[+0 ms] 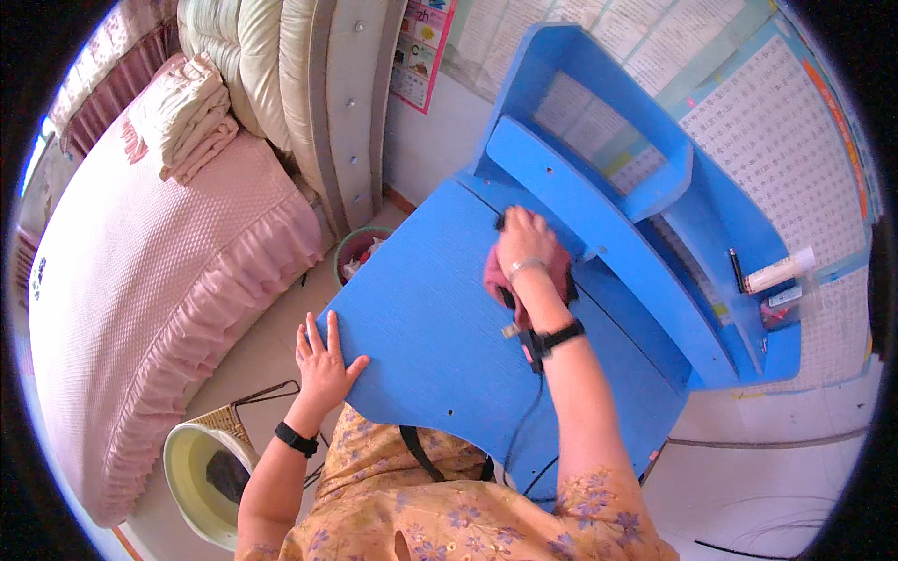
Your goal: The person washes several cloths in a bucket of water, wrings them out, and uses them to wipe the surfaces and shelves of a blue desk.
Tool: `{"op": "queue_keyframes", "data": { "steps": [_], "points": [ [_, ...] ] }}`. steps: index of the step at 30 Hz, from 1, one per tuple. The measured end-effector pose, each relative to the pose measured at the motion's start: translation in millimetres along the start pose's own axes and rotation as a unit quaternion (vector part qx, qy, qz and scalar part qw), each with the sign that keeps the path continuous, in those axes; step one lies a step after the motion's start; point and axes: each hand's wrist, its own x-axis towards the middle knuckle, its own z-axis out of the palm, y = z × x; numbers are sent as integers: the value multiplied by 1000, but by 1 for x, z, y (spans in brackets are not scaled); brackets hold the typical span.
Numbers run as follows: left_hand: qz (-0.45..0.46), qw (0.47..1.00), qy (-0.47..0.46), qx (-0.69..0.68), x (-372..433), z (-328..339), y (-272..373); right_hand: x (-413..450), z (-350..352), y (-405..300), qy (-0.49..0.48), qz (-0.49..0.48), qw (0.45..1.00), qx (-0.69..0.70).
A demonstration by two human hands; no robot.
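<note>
My right hand (526, 242) is closed on a pink and black cloth (497, 270) and presses it on the blue desktop (421, 280), close to the hutch. A small black item, too blurred to name, shows at its fingertips. A black strap with a device and a cable is around my right wrist, beside a silver bracelet. My left hand (326, 365) lies with fingers spread at the desk's left edge and holds nothing. A black band is on that wrist.
A blue shelf hutch (610, 210) rises along the desk's back, with a pen and bottle-like item (779, 271) at its right. At left are a pink-covered bed (175, 231), a wastebasket (361, 256) and a pale yellow bucket (182, 484) holding something dark.
</note>
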Motion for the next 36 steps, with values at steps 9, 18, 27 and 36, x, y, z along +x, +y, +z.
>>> {"op": "queue_keyframes", "data": {
  "steps": [9,18,27,36],
  "points": [
    [-15,1000,-19,11,-5,-4,1,-24,-15,19,-57,7,998,-28],
    [1,1000,1,-10,-1,0,0,46,-2,-38,-44,-71,996,20],
    [-9,1000,-10,-11,-3,-3,-2,-57,-22,49,-25,-39,999,-6],
    [-13,1000,-17,2,-4,-9,5,14,-10,-30,-34,-5,999,16]
  ]
}}
